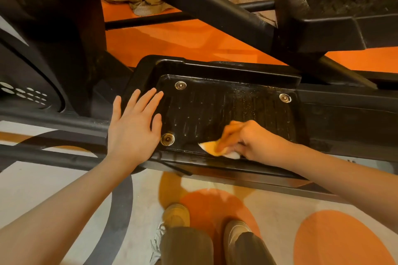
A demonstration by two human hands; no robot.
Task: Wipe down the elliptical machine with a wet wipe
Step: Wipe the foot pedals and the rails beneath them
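Right hand point(252, 140) presses wipe point(212, 149) on pedal point(226, 103); left hand point(134, 125) flat.

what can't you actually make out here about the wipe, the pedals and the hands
All in the head view:
- Wet wipe: mostly hidden under the right hand; its full extent cannot be told.
- Fourth bolt of the near pedal: only three show; the right hand covers that corner.
- Far pedal: cut off by the top and right edges.
- Left hand: the palm faces down, so how firmly it presses is unknown.
- Console buttons: too small to read.
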